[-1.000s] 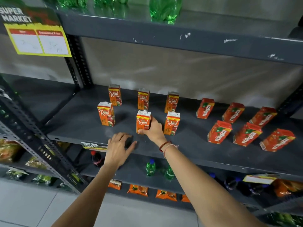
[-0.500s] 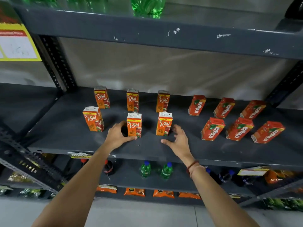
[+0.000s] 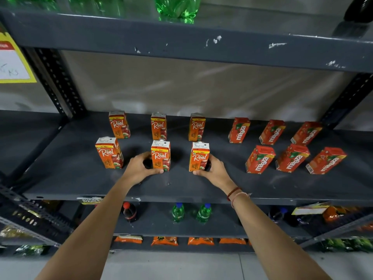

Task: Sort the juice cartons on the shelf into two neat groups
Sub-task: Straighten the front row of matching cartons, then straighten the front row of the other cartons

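Note:
On the grey shelf (image 3: 84, 184) stand two groups of cartons. At the left, several orange Real cartons form two rows of three. My left hand (image 3: 139, 168) grips the front middle Real carton (image 3: 160, 155) from its left side. My right hand (image 3: 216, 170) wraps the right side of the front right Real carton (image 3: 198, 157). The front left Real carton (image 3: 109, 152) stands alone. At the right, several red Maaza cartons (image 3: 291, 158) stand in two rows of three, slightly turned.
The shelf above (image 3: 181, 45) hangs low and carries green bottles (image 3: 177, 7). A slotted upright post (image 3: 58, 83) stands at the back left. Below are soda bottles (image 3: 178, 212) and snack packets (image 3: 164, 240). A yellow price sign (image 3: 14, 63) hangs at the left.
My right hand let go of the front middle Real carton and moved to the front right one. My left hand rose from the shelf surface and took hold of the front middle carton.

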